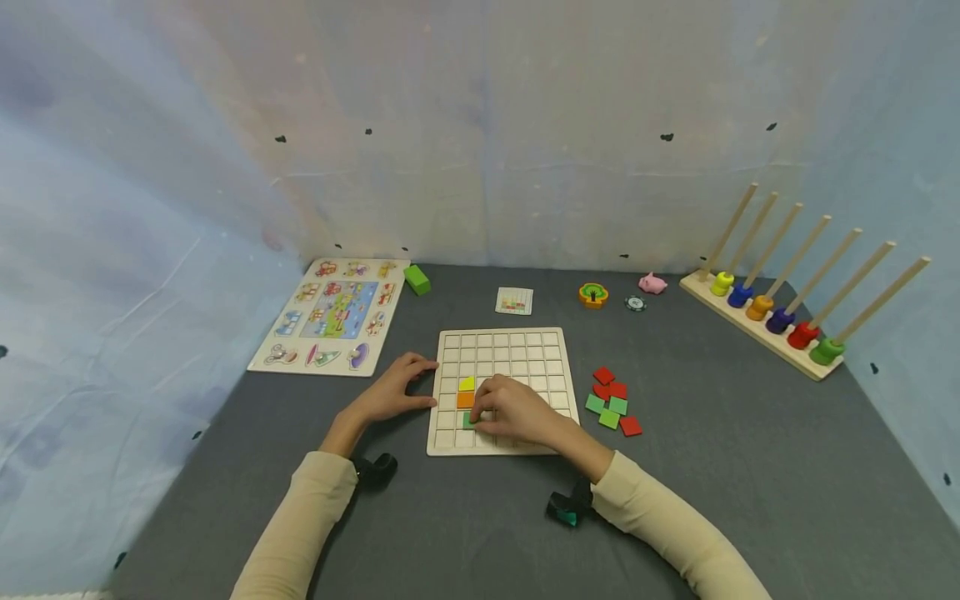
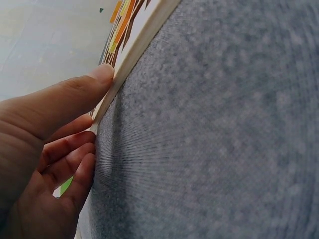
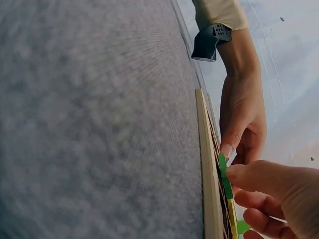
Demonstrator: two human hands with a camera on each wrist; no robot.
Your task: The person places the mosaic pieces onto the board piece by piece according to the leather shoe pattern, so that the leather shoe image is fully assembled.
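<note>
While the bare right hand (image 1: 517,410) bends over the near left part of a pale wooden square-celled board (image 1: 532,340), its thumb and fingertips pinch a flat green tile (image 3: 228,189) in a narrow grip; the tile is at the board's surface, toward the near side, and whether a second green piece lies under the fingers I cannot tell. The right wrist is arched with the palm down, and the forearm in its beige sleeve (image 1: 675,525) comes in from the near right. The left hand (image 1: 393,390) rests at the board's left edge, thumb and fingers spread wide apart, their tips touching the rim. Just beyond the pinched tile, an orange square tile (image 1: 466,400) and, farther, a yellow tile (image 1: 467,383) sit in cells of the same column. Just right of the board lies a loose group of red tiles (image 1: 631,427) and green tiles (image 1: 609,418). Beyond the board's far edge lies a white card (image 1: 513,301) printed with a small coloured grid, any lettering too small to read. To its right are an orange-and-green tree-shaped toy (image 1: 593,294), a black-and-white round chip (image 1: 635,304) with unreadable markings, and a pink pig figure (image 1: 652,283). A wooden peg stand (image 1: 780,342) with coloured rings stands far right; a pictured wooden puzzle board (image 1: 258,358) and a green block (image 1: 417,280) lie far left.
</note>
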